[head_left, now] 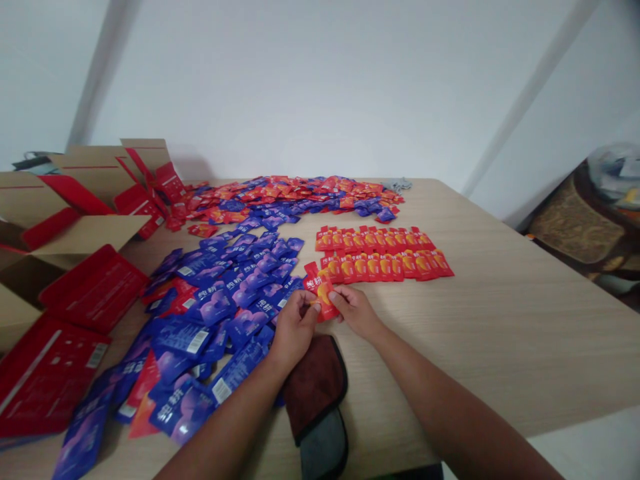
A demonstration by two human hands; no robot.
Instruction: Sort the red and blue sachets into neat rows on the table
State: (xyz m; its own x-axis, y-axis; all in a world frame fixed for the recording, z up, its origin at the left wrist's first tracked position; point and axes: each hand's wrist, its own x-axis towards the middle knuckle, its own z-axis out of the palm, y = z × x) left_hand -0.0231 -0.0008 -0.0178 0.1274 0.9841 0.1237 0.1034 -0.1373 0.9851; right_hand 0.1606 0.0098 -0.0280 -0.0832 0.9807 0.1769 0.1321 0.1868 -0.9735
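From afar, I watched the left hand [294, 328] and right hand [358, 311] pinch a red fruit-print pouch [321, 291] near matching pouch rows [384, 267]; it looked light, slick, pliable, best held by its edges.

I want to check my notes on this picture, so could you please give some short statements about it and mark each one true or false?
1. The left hand and the right hand both hold one red pouch. True.
2. The neatly laid-out pouches form a single row. False: there are two, a far row and a near row.
3. A brown pad lies on the table between the forearms. True.
4. Most blue pouches lie to the right of the hands. False: most blue pouches lie to the left.
5. Open boxes stand on the left side. True.
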